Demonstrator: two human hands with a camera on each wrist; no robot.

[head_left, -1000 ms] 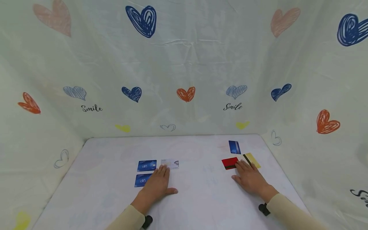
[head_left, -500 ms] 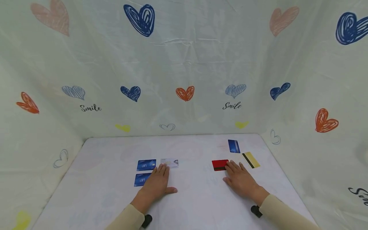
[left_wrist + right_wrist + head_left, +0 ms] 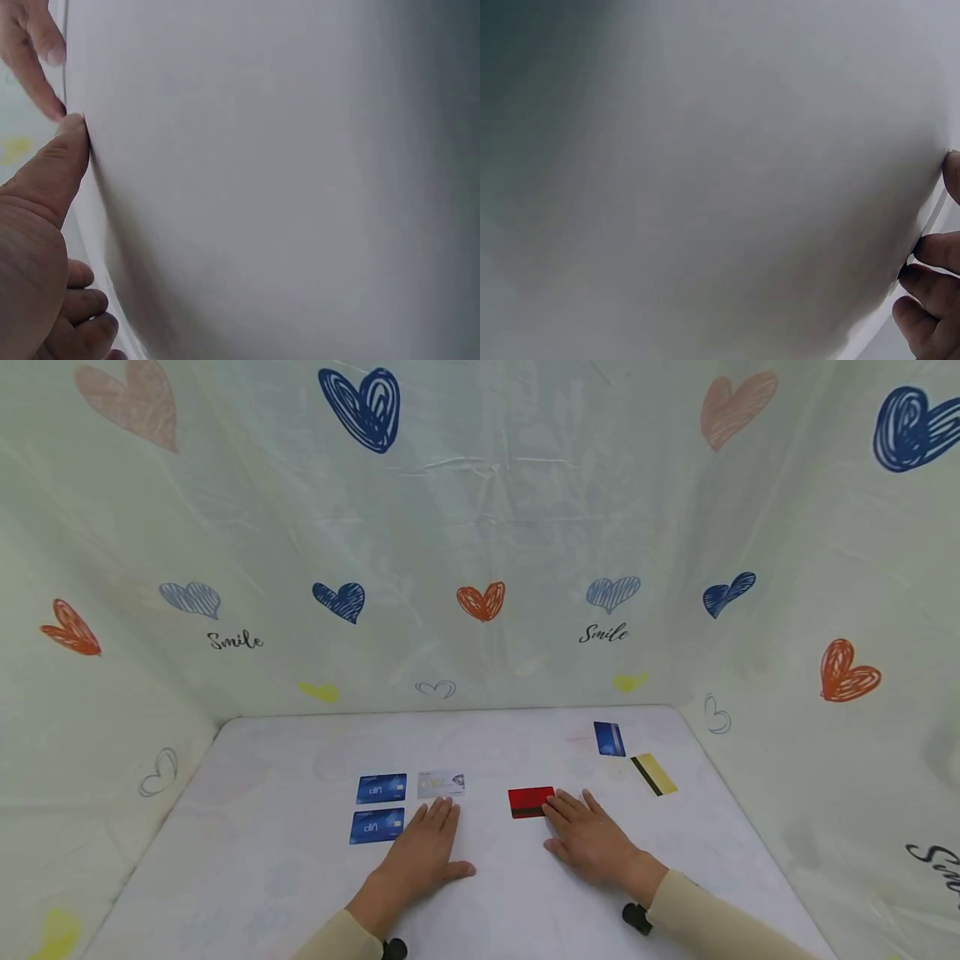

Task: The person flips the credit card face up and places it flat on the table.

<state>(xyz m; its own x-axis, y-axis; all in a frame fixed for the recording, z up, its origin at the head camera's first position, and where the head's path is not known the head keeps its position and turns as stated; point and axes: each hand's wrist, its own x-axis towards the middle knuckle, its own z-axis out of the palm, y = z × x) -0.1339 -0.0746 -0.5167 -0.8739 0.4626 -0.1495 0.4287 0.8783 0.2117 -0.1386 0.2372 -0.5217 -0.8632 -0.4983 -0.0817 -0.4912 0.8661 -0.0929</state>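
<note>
A red card with a dark stripe point(image 3: 531, 803) lies flat on the white table point(image 3: 262, 893). My right hand point(image 3: 588, 839) rests its fingertips on that card's right end, fingers fairly straight. Left of it, a pale silvery card point(image 3: 441, 783) lies beside two blue cards, an upper one point(image 3: 381, 788) and a lower one point(image 3: 377, 826). Just below the silvery card is my left hand point(image 3: 423, 852), fingers extended, thumb out to the side, holding nothing. The left wrist view shows this hand's thumb point(image 3: 56, 169); the right wrist view shows several right fingers point(image 3: 934, 289) against the tabletop.
Toward the back right lie a blue card with a stripe point(image 3: 609, 739) and a yellow card with a dark stripe point(image 3: 655, 774). A whitish curtain point(image 3: 405, 543) printed with hearts stands behind the table and along its sides.
My right hand has slid the red card leftward, away from the yellow card. My left hand has shifted slightly right and nearer me, uncovering the lower blue card and more of the silvery one.
</note>
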